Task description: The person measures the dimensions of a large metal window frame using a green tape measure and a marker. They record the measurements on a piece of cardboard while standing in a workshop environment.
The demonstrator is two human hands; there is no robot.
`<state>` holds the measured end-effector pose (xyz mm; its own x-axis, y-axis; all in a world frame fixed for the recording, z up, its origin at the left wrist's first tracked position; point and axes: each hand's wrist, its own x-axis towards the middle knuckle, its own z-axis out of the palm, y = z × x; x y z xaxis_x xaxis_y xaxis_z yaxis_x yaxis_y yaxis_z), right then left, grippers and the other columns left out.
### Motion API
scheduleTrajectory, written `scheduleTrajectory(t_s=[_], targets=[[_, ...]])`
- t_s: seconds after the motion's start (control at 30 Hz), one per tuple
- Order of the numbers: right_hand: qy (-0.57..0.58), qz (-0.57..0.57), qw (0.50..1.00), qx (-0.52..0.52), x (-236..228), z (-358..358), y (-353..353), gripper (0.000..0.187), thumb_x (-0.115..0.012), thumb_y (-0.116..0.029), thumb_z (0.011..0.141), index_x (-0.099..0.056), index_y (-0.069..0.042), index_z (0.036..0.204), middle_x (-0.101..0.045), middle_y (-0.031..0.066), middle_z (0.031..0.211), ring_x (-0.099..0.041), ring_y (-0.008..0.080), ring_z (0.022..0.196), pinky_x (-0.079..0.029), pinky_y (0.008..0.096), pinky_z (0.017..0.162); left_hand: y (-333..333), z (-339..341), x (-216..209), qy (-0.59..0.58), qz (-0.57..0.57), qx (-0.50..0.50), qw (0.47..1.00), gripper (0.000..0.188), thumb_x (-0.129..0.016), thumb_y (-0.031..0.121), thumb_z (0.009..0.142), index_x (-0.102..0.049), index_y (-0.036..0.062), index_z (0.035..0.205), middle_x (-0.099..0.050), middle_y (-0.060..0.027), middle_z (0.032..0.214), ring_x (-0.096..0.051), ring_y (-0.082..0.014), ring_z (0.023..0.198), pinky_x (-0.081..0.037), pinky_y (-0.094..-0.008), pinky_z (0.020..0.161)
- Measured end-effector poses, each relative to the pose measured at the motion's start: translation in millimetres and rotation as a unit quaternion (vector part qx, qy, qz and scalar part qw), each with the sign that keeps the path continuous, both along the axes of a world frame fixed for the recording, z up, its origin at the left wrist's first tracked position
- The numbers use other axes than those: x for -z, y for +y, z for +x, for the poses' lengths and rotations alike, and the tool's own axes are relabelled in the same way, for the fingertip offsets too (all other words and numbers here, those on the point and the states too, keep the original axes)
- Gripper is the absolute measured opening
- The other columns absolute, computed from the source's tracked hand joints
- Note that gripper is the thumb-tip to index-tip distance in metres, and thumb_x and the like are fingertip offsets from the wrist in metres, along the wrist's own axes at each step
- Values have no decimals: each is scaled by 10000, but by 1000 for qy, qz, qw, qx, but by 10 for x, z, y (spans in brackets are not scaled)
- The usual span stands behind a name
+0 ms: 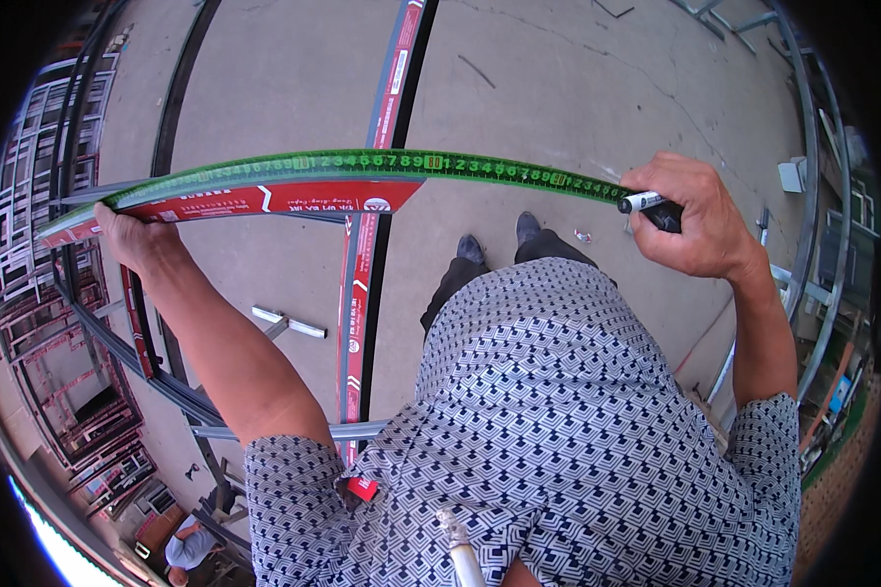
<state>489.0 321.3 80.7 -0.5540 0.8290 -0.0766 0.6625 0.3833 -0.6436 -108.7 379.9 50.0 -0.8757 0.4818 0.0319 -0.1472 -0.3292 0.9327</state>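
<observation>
Green tape measure (362,162) stretched along a red-faced bar (294,199), from nine o'clock past twelve
Bar and tape are gripped at nine by the left hand (139,240); tape and marker (644,202) are clasped toward two by the right hand (697,217). Grey floor (558,88) is seen beyond.

Soft, even daylight covers the grey floor (597,117), leaving only faint shadows. Beyond its near left side, a strip of glare (54,543) burns out to white. The green tape measure (382,163) is sharp mid-length, its marks softening leftward. Metal bars (811,127) along the floor's right side bow with fisheye distortion, inside a black, blurred rim.
</observation>
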Motion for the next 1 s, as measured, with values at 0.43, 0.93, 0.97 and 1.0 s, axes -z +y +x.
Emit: scheduleTrajectory(t_s=[0.43,0.93,0.97,1.0], targets=[[-12,37,998,-41,103,-199,28,236,-722,-138,718,-733,-32,928,-642,148,750,-624,333,699,-500,414,652,-267,-302,333,14,7,-35,999,440,-613,350,1061,-602,-59,1223,-663,-113,1104,-662,-246,956,-585,-404,835],[-32,-184,982,-5,422,-386,-82,132,-688,-135,756,-680,-11,800,-598,141,663,-583,224,590,-473,367,592,-1134,133,1052,-109,-48,-108,987,315,-728,298,989,-592,16,1018,-578,-20,857,-599,-146,707,-543,-354,629],[-29,-192,981,9,386,-415,-78,129,-681,-130,760,-666,-5,784,-575,119,637,-557,180,575,-456,347,572,-1169,116,1091,-109,-78,-119,984,298,-747,251,972,-583,7,1017,-589,-24,871,-597,-144,710,-538,-348,631],[-26,-207,978,17,382,-408,-59,129,-679,-127,763,-660,-1,782,-562,105,629,-544,161,576,-448,340,565,-1190,86,1127,-109,-107,-130,980,288,-765,205,955,-573,-1,1016,-599,-28,885,-596,-142,713,-534,-341,634]])
